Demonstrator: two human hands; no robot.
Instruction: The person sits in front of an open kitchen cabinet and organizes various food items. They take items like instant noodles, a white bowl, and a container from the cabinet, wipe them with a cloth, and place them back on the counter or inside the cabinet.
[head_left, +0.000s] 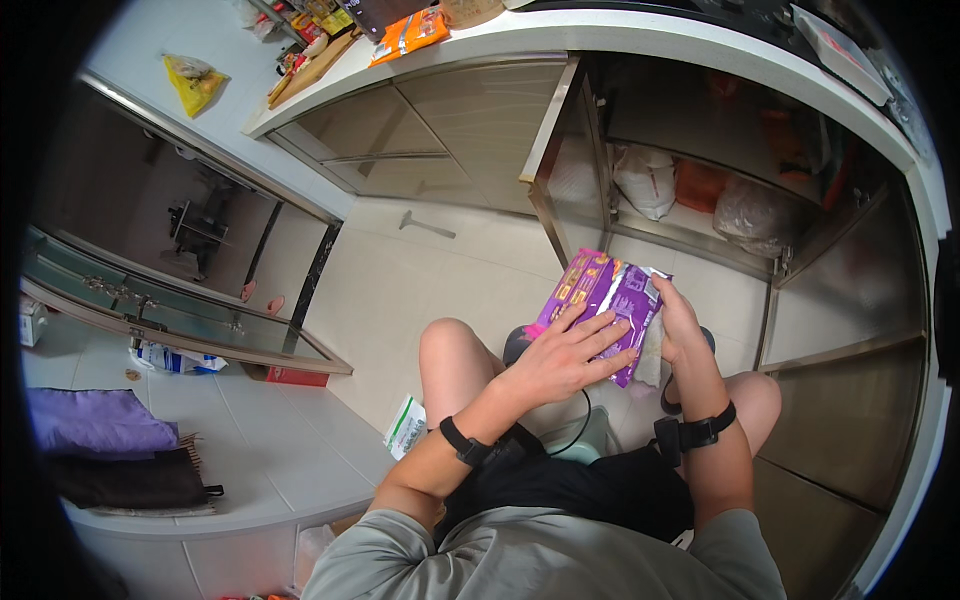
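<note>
A purple plastic food packet (611, 307) with printed writing and a white band lies tilted across my hands, above my lower legs. My left hand (566, 364) rests flat on its printed face, fingers spread; the thumb is hidden. At the packet's right edge, my right hand (679, 319) grips it with the thumb on top and the fingers mostly out of sight. A greyish-white cloth (651, 356) shows beneath the packet; whether the right hand also holds it, I cannot tell. Both of my wrists wear black straps.
The open cabinet door (551, 127) stands beyond the packet. Inside the low cabinet are a white bag (645, 180), an orange-red item (699, 186) and a clear plastic bag (756, 217). A grey hammer-shaped object (427, 225) lies on the floor. A green-and-white packet (406, 426) is beside my left knee.
</note>
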